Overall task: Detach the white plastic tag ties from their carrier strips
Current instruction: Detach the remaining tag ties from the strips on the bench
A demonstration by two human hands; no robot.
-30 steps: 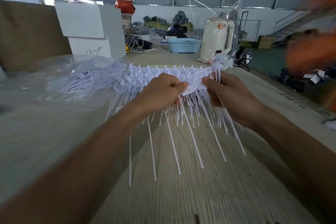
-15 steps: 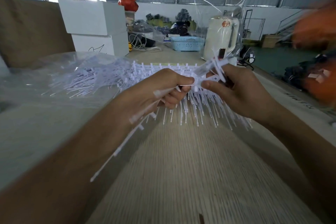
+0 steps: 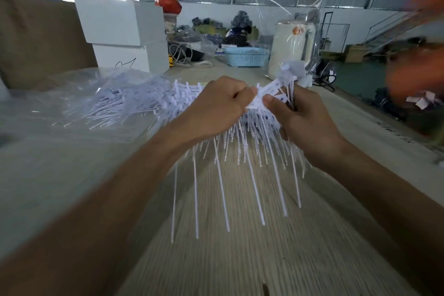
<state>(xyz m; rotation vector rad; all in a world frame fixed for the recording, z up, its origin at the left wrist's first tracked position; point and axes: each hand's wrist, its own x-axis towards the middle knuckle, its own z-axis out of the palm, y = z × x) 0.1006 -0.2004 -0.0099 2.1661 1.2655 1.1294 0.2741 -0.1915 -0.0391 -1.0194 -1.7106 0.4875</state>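
**White plastic strip pinched between two hands at frame centre**

White plastic carrier strip with hanging tag ties (image 3: 260, 100) is running left to right, rising toward the upper right, its thin tails pointing down the frame over the pale woven table surface (image 3: 240, 259). Left hand (image 3: 216, 108) is curling round the strip's left part; right hand (image 3: 302, 122) is pinching it just beside, thumbs almost touching. Open room is lying below; loose white ties on clear plastic sheet (image 3: 108, 106) are crowding the left.

Head camera looks down, close over table (image 3: 240, 259).
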